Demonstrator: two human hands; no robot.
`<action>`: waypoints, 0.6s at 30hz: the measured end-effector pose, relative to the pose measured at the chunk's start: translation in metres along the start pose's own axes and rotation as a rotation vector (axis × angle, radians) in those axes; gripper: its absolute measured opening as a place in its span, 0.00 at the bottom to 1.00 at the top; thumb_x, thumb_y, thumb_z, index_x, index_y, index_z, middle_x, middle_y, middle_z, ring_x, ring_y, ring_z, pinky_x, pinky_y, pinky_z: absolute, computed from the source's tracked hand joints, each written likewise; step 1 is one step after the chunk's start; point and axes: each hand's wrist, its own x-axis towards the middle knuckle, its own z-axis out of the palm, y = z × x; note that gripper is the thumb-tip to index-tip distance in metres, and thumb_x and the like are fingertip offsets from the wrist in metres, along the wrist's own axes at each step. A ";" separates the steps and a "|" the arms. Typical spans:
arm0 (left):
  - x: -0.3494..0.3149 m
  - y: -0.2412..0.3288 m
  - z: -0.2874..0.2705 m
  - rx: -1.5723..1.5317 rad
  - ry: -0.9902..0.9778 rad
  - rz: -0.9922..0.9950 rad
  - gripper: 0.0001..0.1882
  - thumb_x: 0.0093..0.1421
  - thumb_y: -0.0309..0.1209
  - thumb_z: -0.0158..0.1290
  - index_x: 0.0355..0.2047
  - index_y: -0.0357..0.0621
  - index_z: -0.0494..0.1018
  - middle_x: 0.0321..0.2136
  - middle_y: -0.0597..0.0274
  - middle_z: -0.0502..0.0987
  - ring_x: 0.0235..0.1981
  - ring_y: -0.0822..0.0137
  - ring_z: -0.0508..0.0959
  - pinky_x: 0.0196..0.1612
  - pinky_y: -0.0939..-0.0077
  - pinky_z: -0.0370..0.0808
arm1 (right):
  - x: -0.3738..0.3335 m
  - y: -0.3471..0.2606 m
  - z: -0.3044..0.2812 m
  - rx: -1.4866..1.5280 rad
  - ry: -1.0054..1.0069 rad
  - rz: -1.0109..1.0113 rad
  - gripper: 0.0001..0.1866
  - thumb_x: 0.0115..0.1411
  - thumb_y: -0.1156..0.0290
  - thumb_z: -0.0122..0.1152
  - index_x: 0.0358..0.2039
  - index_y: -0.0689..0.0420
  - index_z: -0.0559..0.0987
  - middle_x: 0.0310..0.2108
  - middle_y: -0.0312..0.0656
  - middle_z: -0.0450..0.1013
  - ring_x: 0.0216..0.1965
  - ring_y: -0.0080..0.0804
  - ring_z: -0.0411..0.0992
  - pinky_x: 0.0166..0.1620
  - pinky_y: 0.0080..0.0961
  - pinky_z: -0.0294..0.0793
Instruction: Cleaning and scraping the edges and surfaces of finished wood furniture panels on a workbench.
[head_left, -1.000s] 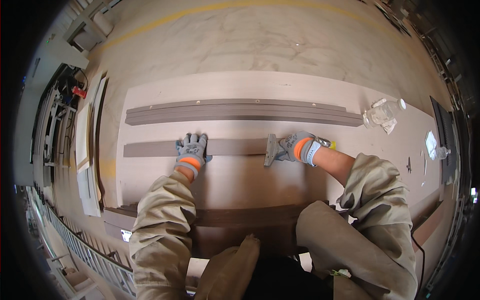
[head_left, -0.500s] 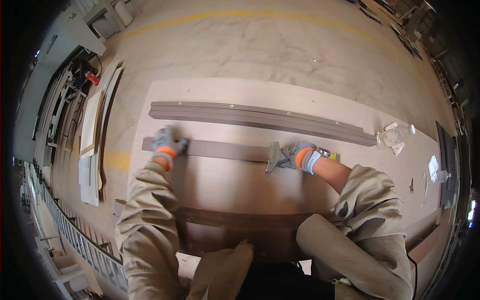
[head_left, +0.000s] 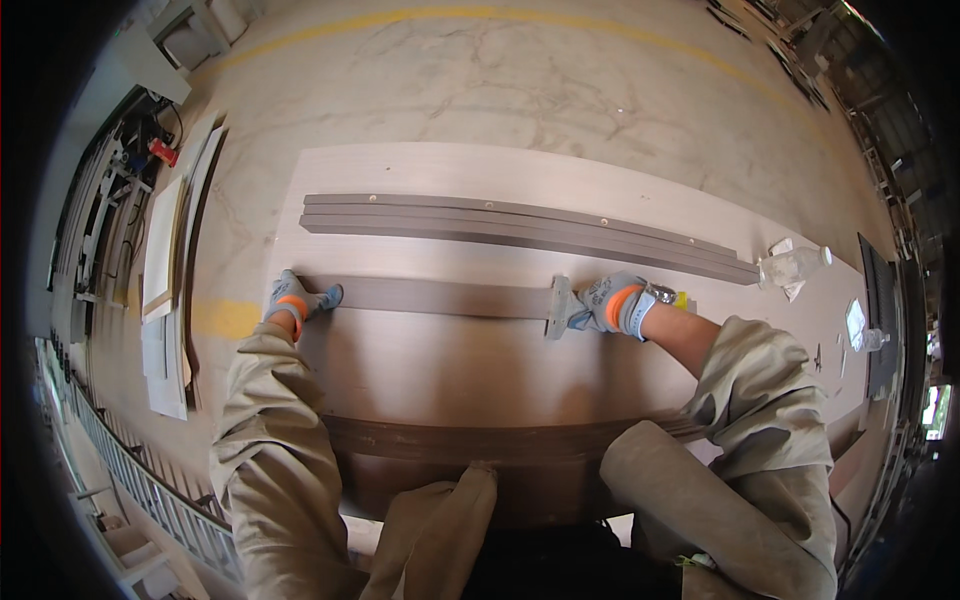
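Observation:
A long brown strip [head_left: 440, 297] lies across the pale board [head_left: 450, 370] before me. My left hand [head_left: 302, 297], in a grey glove with an orange cuff, is closed on the strip's left end, thumb toward the middle. At the other end, my gloved right hand [head_left: 612, 302] grips a grey metal scraper-like tool [head_left: 557, 308]. Its wide flat head sits crosswise at the strip's right end; its exact kind is unclear, and my fingers hide the handle. Beyond both hands, several similar strips [head_left: 500, 228] lie side by side, round pale spots along the far one.
A clear plastic bottle [head_left: 797, 268] lies by white paper at the right ends of the far strips. Small dark tools [head_left: 817, 358] and a smaller bottle [head_left: 874, 340] are farther right. Brown boards [head_left: 470, 440] border my knees. Leaning sheets [head_left: 165, 245] stand at left.
My left hand has shifted left, to the end of the strip. The right hand with the metal tool stays at the right end, its head now more upright in view.

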 end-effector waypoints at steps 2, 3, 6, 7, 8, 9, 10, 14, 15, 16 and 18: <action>0.001 0.000 -0.007 0.010 -0.082 -0.014 0.56 0.30 0.58 0.66 0.53 0.31 0.60 0.52 0.41 0.64 0.55 0.49 0.65 0.56 0.67 0.64 | -0.001 -0.005 -0.007 -0.038 -0.032 0.012 0.30 0.57 0.40 0.41 0.40 0.54 0.77 0.40 0.45 0.75 0.42 0.44 0.73 0.44 0.38 0.72; 0.001 -0.001 -0.008 0.003 -0.086 -0.019 0.56 0.30 0.58 0.66 0.53 0.31 0.60 0.52 0.41 0.64 0.55 0.49 0.65 0.56 0.67 0.64 | 0.000 -0.006 -0.008 -0.047 -0.036 0.010 0.30 0.57 0.40 0.41 0.40 0.54 0.77 0.40 0.45 0.75 0.42 0.44 0.73 0.44 0.38 0.72; 0.010 -0.009 -0.012 -0.005 -0.092 0.047 0.49 0.34 0.56 0.65 0.50 0.31 0.65 0.50 0.41 0.67 0.52 0.49 0.68 0.54 0.67 0.66 | 0.009 -0.016 -0.009 -0.041 -0.007 0.020 0.29 0.57 0.41 0.42 0.40 0.53 0.77 0.39 0.44 0.75 0.42 0.43 0.73 0.43 0.38 0.72; 0.016 -0.013 -0.013 -0.001 -0.119 0.090 0.47 0.36 0.55 0.64 0.49 0.31 0.65 0.49 0.41 0.68 0.52 0.49 0.69 0.53 0.67 0.67 | 0.014 -0.022 -0.012 -0.033 0.007 0.005 0.29 0.57 0.40 0.42 0.40 0.53 0.77 0.39 0.44 0.75 0.42 0.43 0.73 0.43 0.38 0.72; 0.022 -0.018 -0.012 0.004 -0.146 0.134 0.45 0.38 0.54 0.63 0.48 0.31 0.66 0.48 0.41 0.70 0.51 0.49 0.70 0.53 0.67 0.67 | 0.018 -0.028 -0.015 -0.025 0.021 -0.011 0.30 0.57 0.40 0.42 0.41 0.53 0.76 0.39 0.45 0.75 0.43 0.43 0.73 0.44 0.38 0.72; 0.033 -0.024 -0.004 -0.013 -0.124 0.141 0.36 0.43 0.49 0.60 0.47 0.34 0.69 0.45 0.42 0.72 0.49 0.50 0.72 0.52 0.68 0.68 | 0.024 -0.034 -0.016 -0.027 0.024 -0.017 0.30 0.57 0.40 0.42 0.41 0.53 0.76 0.39 0.45 0.75 0.43 0.43 0.73 0.44 0.38 0.72; 0.044 -0.033 0.002 -0.013 -0.119 0.131 0.36 0.43 0.49 0.60 0.47 0.34 0.69 0.45 0.42 0.72 0.49 0.50 0.72 0.52 0.68 0.68 | 0.029 -0.041 -0.019 -0.035 0.029 -0.018 0.29 0.57 0.41 0.41 0.42 0.53 0.76 0.40 0.45 0.75 0.43 0.43 0.73 0.44 0.38 0.71; 0.078 -0.079 0.024 -0.209 -0.154 0.136 0.21 0.47 0.38 0.56 0.42 0.42 0.75 0.37 0.47 0.78 0.40 0.57 0.77 0.46 0.69 0.72 | 0.033 -0.072 -0.046 -0.032 0.028 -0.050 0.27 0.58 0.45 0.42 0.44 0.52 0.75 0.41 0.46 0.74 0.45 0.44 0.72 0.47 0.38 0.70; 0.080 -0.084 0.023 -0.360 -0.228 0.140 0.21 0.47 0.36 0.55 0.42 0.42 0.75 0.36 0.49 0.78 0.38 0.60 0.78 0.44 0.70 0.72 | 0.035 -0.080 -0.051 -0.041 0.033 -0.057 0.27 0.58 0.45 0.42 0.44 0.52 0.75 0.41 0.46 0.74 0.45 0.44 0.72 0.47 0.38 0.70; 0.082 -0.089 0.021 -0.512 -0.301 0.143 0.21 0.47 0.34 0.54 0.42 0.41 0.75 0.34 0.52 0.78 0.35 0.63 0.78 0.42 0.71 0.73 | 0.037 -0.089 -0.056 -0.004 0.034 -0.056 0.26 0.58 0.45 0.43 0.45 0.52 0.75 0.42 0.46 0.74 0.45 0.44 0.72 0.47 0.37 0.69; 0.087 -0.089 0.020 -0.565 -0.367 0.129 0.19 0.48 0.31 0.53 0.43 0.41 0.74 0.36 0.52 0.77 0.36 0.62 0.77 0.40 0.71 0.74 | 0.048 -0.107 -0.068 0.025 0.037 -0.067 0.26 0.58 0.46 0.43 0.45 0.51 0.75 0.42 0.46 0.74 0.45 0.43 0.72 0.48 0.37 0.69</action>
